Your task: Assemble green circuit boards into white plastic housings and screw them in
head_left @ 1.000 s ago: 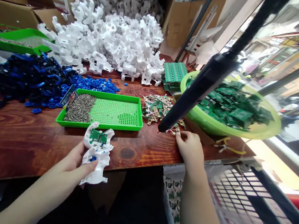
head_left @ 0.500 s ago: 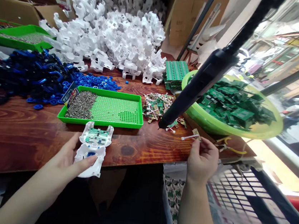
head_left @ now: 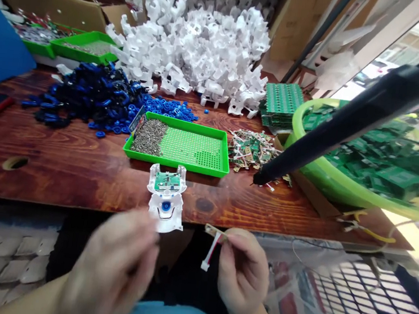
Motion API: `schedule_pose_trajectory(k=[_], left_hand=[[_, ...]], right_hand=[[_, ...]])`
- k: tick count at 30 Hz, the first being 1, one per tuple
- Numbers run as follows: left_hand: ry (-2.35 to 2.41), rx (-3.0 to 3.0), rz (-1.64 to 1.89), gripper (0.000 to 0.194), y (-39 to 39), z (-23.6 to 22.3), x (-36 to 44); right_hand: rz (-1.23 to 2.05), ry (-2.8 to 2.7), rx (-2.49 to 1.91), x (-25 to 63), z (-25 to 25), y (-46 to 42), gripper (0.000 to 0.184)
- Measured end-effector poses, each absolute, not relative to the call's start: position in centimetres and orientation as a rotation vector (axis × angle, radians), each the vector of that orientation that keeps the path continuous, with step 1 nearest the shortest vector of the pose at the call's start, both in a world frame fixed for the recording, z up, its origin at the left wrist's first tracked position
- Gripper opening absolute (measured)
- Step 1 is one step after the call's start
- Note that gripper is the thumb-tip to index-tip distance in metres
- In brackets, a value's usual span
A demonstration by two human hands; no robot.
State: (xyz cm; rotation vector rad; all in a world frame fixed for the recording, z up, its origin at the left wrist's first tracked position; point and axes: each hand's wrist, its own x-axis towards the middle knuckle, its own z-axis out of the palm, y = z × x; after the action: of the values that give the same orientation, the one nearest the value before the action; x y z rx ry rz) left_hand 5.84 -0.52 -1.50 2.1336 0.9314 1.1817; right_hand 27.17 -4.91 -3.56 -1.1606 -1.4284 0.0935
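Observation:
A white plastic housing [head_left: 165, 200] with a small green circuit board and a blue button in it lies at the table's front edge, free of both hands. My left hand [head_left: 115, 267] is below it, off the table, smeared by motion, holding nothing that I can make out. My right hand [head_left: 244, 272] is closed in a pinch on a small wired part [head_left: 213, 243] with a white connector hanging down.
A green tray [head_left: 191, 150] holds screws. Behind it lie white housings [head_left: 202, 50], blue parts [head_left: 91, 95] and small wired boards [head_left: 253, 149]. A green basin [head_left: 328, 175] of circuit boards stands right. A black hanging tool [head_left: 349, 125] points down near it.
My left hand set the white housing on the table edge and drew back. My right hand picked a wired part from the pile and brought it toward me. The view shifted left.

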Motion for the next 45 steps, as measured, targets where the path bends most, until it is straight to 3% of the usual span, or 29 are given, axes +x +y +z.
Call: schedule_pose_trajectory(k=[3, 5, 9, 13, 19, 26, 30, 36, 45], left_hand=[[0.736, 2.693, 1.094, 0.056, -1.8, -0.9, 6.0], [0.784, 2.78, 1.025, 0.057, -1.9, -0.5, 6.6], [0.814, 2.726, 0.885, 0.066, -1.7, -0.6, 7.1], [0.971, 2.706, 0.875, 0.053, -1.9, -0.6, 6.9], [0.92, 2.7, 0.944, 0.035, -2.1, -0.4, 6.7], [0.799, 2.471, 0.871, 0.048, -2.0, -0.8, 5.4], [0.855, 2.084, 1.007, 0.044, -1.6, 0.1, 5.7], [0.891, 1.18, 0.953, 0.031, -1.5, 0.2, 6.4], [0.884, 1.264, 1.051, 0.042, -1.8, -1.4, 6.1]], right_hand=[[0.184, -1.682, -1.121, 25.6, -1.7, -4.7, 0.034], [0.158, -1.8, -1.107, 24.7, -0.8, -4.6, 0.034], [-0.043, -1.885, -1.076, 24.0, -0.3, -4.7, 0.031], [-0.2, -1.962, -1.093, 24.1, -0.7, -4.9, 0.032], [-0.065, -2.018, -1.038, 24.0, -1.0, -5.0, 0.039], [-0.039, -2.033, -0.94, 23.9, -0.8, -5.0, 0.042], [0.163, -1.808, -0.99, 24.0, -1.3, -5.2, 0.045], [0.852, -1.496, -1.082, 23.6, -2.3, -5.3, 0.033], [1.104, -1.16, -1.092, 22.4, -2.0, -5.2, 0.024]])
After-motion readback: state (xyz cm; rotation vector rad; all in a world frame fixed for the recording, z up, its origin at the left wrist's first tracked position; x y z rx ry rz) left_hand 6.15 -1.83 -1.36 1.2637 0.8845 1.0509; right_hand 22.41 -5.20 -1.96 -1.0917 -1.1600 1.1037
